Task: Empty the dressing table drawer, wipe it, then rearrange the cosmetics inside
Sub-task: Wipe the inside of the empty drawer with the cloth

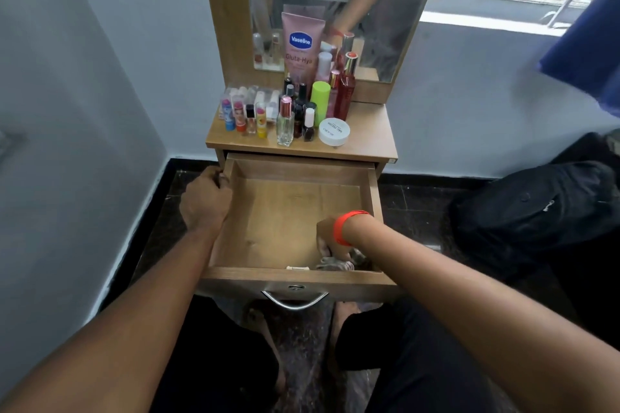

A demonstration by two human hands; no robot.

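Head view: cosmetics (295,111) crowd the tabletop (369,134) at 12 o'clock. Drawer (295,278) extends toward 6; left hand (204,201) grips its 9 o'clock wall, right hand (330,238), fingers curled, clutches a cloth (335,265) at 5, wrist overlapping it.

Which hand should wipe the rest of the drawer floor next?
Right. The right hand holds the cloth inside the drawer; the left hand grips the drawer's left wall, likely steadying it.

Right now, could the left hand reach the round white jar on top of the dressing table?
Probably yes. The round white jar stands near the front edge of the wooden tabletop, nothing before it. The left hand must first release the open wooden drawer.
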